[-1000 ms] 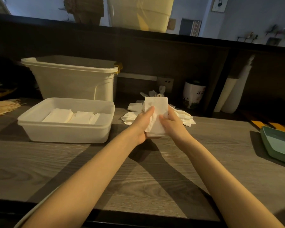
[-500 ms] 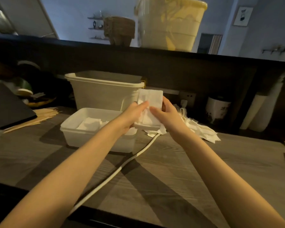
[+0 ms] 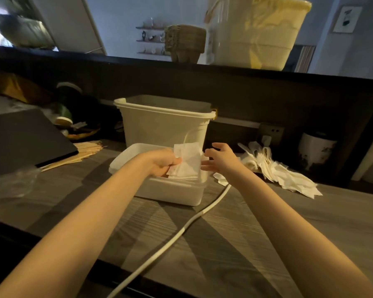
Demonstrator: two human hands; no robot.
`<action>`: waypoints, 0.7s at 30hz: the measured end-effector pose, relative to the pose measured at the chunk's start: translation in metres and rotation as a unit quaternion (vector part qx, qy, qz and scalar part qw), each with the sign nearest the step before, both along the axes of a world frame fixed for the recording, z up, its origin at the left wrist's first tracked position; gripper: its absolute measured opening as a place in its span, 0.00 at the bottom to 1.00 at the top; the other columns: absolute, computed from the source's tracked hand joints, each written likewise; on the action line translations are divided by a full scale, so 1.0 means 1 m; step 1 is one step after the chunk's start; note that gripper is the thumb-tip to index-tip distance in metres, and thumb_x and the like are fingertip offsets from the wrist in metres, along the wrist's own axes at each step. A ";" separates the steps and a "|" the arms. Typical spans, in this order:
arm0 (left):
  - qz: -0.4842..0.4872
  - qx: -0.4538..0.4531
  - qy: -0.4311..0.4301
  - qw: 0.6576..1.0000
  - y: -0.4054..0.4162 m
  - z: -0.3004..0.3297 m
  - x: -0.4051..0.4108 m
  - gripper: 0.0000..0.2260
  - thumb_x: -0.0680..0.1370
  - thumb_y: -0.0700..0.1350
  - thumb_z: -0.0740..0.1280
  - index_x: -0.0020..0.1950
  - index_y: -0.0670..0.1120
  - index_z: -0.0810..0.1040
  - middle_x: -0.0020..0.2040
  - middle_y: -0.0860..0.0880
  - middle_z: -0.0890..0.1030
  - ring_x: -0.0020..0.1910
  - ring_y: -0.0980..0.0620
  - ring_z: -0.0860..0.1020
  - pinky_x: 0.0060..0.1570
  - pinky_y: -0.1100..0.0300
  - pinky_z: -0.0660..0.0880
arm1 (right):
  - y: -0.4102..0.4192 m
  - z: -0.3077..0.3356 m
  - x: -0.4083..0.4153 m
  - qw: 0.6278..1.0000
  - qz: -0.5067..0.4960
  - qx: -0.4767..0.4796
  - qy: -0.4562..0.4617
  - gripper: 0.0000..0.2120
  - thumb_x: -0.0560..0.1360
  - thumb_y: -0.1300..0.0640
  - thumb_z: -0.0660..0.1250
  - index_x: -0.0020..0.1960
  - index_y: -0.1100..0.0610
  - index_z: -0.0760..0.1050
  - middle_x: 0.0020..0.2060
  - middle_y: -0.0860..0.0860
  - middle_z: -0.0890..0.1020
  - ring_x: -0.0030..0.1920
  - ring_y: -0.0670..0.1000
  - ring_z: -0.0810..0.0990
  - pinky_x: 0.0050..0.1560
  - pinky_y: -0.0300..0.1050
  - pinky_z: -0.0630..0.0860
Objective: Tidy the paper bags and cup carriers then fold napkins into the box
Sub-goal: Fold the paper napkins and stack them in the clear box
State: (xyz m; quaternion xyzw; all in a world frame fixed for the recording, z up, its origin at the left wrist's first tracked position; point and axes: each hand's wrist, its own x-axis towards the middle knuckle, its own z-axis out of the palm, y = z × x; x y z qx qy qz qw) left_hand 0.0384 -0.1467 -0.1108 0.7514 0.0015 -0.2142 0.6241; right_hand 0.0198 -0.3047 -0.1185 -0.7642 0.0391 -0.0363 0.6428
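My left hand [image 3: 163, 161] grips a folded white napkin [image 3: 186, 161] over the right end of the shallow white plastic box [image 3: 170, 193] on the wooden counter. Just right of the napkin, my right hand [image 3: 221, 158] hovers with fingers spread, holding nothing. A loose pile of unfolded white napkins [image 3: 278, 168] lies on the counter to the right of the box. The box's inside is mostly hidden behind my left hand and the napkin.
A tall white bin [image 3: 164, 123] stands behind the box. A white cable [image 3: 181, 231] runs across the counter toward me. A dark flat board [image 3: 19, 136] and wooden sticks [image 3: 80, 151] lie at left. A white jar [image 3: 316, 150] stands at the back right.
Both hands carried the folded napkin left, from the loose pile to over the box. My right hand has let go of it; the left one alone holds it now.
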 end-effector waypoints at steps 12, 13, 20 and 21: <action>-0.041 0.278 -0.102 0.954 -0.001 -0.010 0.021 0.10 0.74 0.45 0.70 0.48 0.39 0.78 0.33 0.47 0.78 0.30 0.55 0.76 0.31 0.63 0.74 | -0.017 -0.009 0.002 0.998 -0.009 -0.066 -0.010 0.17 0.80 0.62 0.56 0.69 0.59 0.63 0.45 0.52 0.76 0.43 0.50 0.77 0.40 0.40 0.77; -0.033 0.278 -0.105 0.954 -0.001 -0.010 0.022 0.09 0.74 0.44 0.71 0.46 0.39 0.78 0.30 0.48 0.77 0.26 0.56 0.76 0.30 0.64 0.75 | -0.017 -0.010 0.002 0.998 -0.003 -0.067 -0.008 0.17 0.80 0.62 0.57 0.69 0.59 0.63 0.45 0.52 0.76 0.43 0.50 0.77 0.41 0.41 0.77; -0.025 0.325 -0.124 0.937 -0.004 -0.018 0.029 0.15 0.71 0.45 0.74 0.51 0.35 0.80 0.31 0.46 0.78 0.28 0.53 0.75 0.40 0.60 0.74 | -0.015 -0.015 0.002 0.998 0.012 -0.067 -0.008 0.17 0.79 0.64 0.58 0.68 0.59 0.64 0.43 0.50 0.75 0.39 0.47 0.75 0.38 0.38 0.76; -0.032 0.332 -0.124 0.935 -0.004 -0.018 0.028 0.16 0.71 0.46 0.74 0.51 0.35 0.80 0.32 0.46 0.78 0.30 0.52 0.75 0.42 0.59 0.74 | -0.016 -0.015 0.003 0.998 0.013 -0.068 -0.011 0.17 0.79 0.64 0.58 0.67 0.59 0.65 0.43 0.50 0.75 0.39 0.47 0.75 0.38 0.38 0.76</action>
